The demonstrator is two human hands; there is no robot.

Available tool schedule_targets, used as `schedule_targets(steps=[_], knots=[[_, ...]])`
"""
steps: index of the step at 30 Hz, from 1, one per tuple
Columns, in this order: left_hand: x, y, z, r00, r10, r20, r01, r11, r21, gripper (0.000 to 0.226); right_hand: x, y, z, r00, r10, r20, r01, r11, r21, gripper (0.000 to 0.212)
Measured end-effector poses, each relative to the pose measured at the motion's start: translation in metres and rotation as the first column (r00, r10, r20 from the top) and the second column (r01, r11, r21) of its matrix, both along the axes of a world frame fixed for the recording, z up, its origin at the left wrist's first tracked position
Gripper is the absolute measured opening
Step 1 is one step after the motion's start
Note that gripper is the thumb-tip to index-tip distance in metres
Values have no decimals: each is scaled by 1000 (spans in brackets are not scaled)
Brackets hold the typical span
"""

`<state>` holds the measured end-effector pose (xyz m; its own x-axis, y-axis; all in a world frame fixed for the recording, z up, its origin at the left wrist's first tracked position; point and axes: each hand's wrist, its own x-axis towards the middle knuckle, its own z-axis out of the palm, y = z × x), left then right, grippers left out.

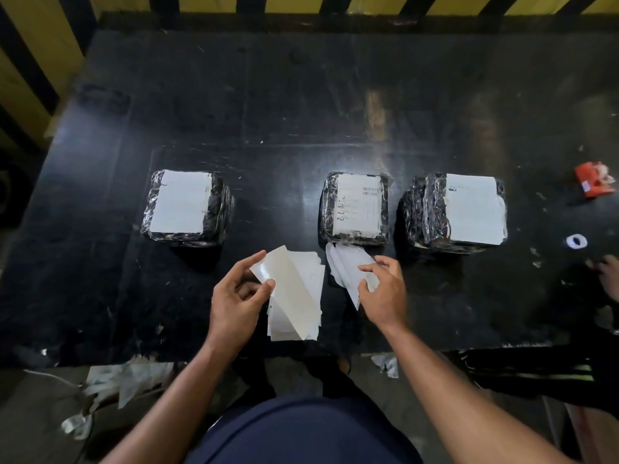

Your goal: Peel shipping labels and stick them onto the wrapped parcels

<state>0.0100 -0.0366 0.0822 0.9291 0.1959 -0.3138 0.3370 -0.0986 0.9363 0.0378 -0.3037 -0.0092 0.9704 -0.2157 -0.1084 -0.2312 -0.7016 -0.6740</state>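
Observation:
Three parcels wrapped in shiny black film stand in a row on the black table (pixel 301 105), each with a white label on top: the left parcel (pixel 187 209), the middle parcel (pixel 354 209) and the right parcel (pixel 455 211). My left hand (pixel 234 303) pinches a cream backing strip (pixel 288 289) above a stack of label sheets (pixel 301 316) near the front edge. My right hand (pixel 383 289) grips a crumpled white sheet (pixel 345 266) just in front of the middle parcel.
A torn orange packet (pixel 594 182) and a small white ring (pixel 576 241) lie at the right. Another person's hand (pixel 606 272) shows at the right edge. Paper scraps (pixel 127 383) litter the floor below the table's front edge. A yellow-and-black striped barrier runs behind.

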Motion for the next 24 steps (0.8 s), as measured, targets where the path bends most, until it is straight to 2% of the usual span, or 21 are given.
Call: schedule_targets(steps=[3,7,10,14,20,22,24], knots=[[3,-3,-1,1000,-5,2,5,1000,-7,50,-2,16,33,990,0,144,-15,994,105,22],[7,-7,-2,1000,-4,9,5,1000,-15,50,-13,57,88,963,178,203,-237,918,318,26],[10,-8,-1,999,-4,32,5,1000,-18,51,-21,84,101,916,338,215,-390,876,284,34],[10,-8,0,999,35,41,-32,998,-59,51,-19,105,102,887,420,190,-456,862,222,47],[12,-7,6,990,137,27,-132,979,-154,55,-9,125,108,928,284,242,-340,910,237,39],[13,4,5,984,176,8,-175,980,-91,55,-2,127,112,952,190,238,-264,906,330,36],[16,18,2,979,192,-66,-195,980,-36,54,5,125,116,973,101,208,-191,860,474,35]])
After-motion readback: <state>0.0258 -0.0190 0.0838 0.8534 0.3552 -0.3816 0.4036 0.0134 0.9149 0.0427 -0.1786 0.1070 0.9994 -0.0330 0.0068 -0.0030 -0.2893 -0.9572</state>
